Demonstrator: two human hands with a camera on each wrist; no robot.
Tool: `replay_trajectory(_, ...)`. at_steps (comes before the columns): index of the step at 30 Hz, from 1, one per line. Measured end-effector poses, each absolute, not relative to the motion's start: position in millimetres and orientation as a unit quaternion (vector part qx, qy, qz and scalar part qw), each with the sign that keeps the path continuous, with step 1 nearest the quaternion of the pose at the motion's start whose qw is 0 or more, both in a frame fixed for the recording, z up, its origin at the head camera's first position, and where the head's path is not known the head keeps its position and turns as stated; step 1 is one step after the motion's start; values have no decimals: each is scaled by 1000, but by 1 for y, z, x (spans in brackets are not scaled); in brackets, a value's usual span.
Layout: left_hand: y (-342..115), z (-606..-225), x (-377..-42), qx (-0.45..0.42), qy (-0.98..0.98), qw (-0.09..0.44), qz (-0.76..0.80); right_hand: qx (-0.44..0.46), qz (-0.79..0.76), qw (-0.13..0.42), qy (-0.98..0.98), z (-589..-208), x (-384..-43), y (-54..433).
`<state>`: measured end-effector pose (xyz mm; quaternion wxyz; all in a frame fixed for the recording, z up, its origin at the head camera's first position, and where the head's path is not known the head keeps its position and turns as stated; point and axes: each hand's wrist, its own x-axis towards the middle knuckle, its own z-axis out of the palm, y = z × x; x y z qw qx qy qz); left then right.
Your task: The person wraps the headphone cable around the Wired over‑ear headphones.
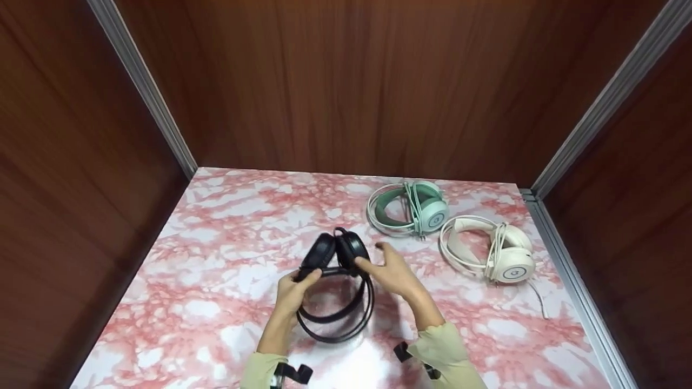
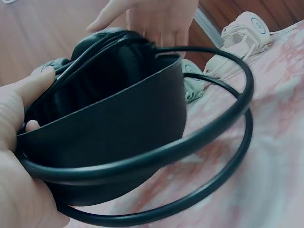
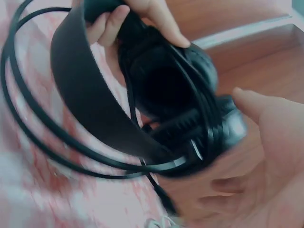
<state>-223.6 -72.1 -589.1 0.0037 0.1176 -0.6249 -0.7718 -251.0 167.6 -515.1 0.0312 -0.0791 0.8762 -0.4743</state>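
A pair of black over-ear headphones (image 1: 354, 249) is held above the table, its ear cups away from me and its headband (image 2: 118, 118) nearer. Two thin hoops (image 2: 209, 137) curve outside the wide band. My left hand (image 1: 291, 292) grips the left side of the headphones, where band and cup meet, thumb on top. Beside the right ear cup is my right hand (image 1: 397, 273), fingers spread and thumb tip right at the cup. A bundled black cable (image 3: 202, 102) runs across the cups in the right wrist view.
Farther back on the red-and-white marbled table (image 1: 216, 227) lies a green headset (image 1: 435, 216) with its cable wound round it. To its right is a white headset (image 1: 513, 265), a cable end trailing toward me. Brown wood-look panels (image 1: 335, 86) with metal edges enclose the table.
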Motion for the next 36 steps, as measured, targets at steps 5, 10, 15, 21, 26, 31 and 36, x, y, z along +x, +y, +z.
replay_trajectory(5,-93,-587,-249,184,-638,20,-747,-99,-509,-11,855,-521,-238,188)
replay_trajectory(10,-118,-586,-288,225,-626,29,-746,-136,-522,39,841,-537,-209,211)
replay_trajectory(15,-141,-598,-316,254,-585,39,-770,-145,-521,118,833,-552,-182,231)
replay_trajectory(21,-153,-613,-330,278,-574,65,-768,-127,-545,164,813,-557,-168,245)
replay_trajectory(26,-154,-622,-336,288,-576,83,-760,-131,-550,161,809,-559,-170,247)
replay_trajectory(31,-154,-629,-335,312,-581,74,-748,-128,-555,169,804,-561,-171,247)
replay_trajectory(36,-155,-629,-331,315,-603,65,-730,-123,-554,178,804,-563,-173,247)
